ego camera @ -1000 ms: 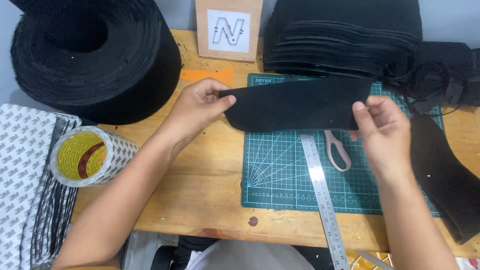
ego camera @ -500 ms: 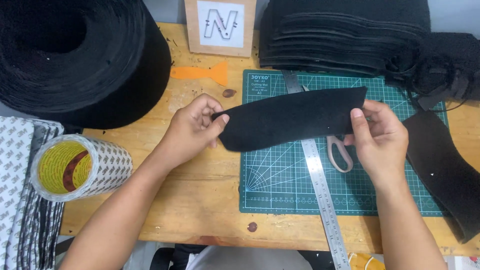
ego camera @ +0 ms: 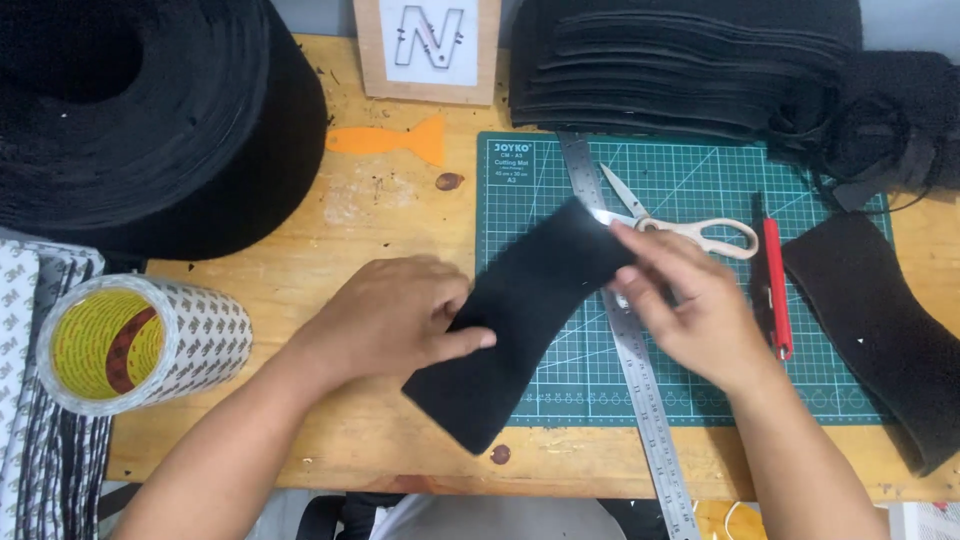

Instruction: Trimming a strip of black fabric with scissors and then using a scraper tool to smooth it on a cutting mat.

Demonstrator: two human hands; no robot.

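Two hands press one black strip (ego camera: 520, 325) flat (no pinching): left hand (ego camera: 395, 315) and right hand (ego camera: 690, 310) lie open on it, beside one ruler (ego camera: 630, 340), one scissors (ego camera: 690, 228).

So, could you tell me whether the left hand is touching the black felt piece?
Touching: the head view shows the left hand with fingers pressed flat onto the black felt piece.

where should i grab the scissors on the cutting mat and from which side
Take the scissors by their pale handle loops, coming from the right. The loops lie bare on the green cutting mat, while the blade tips point up-left toward the steel ruler and the right hand crowds their lower side.
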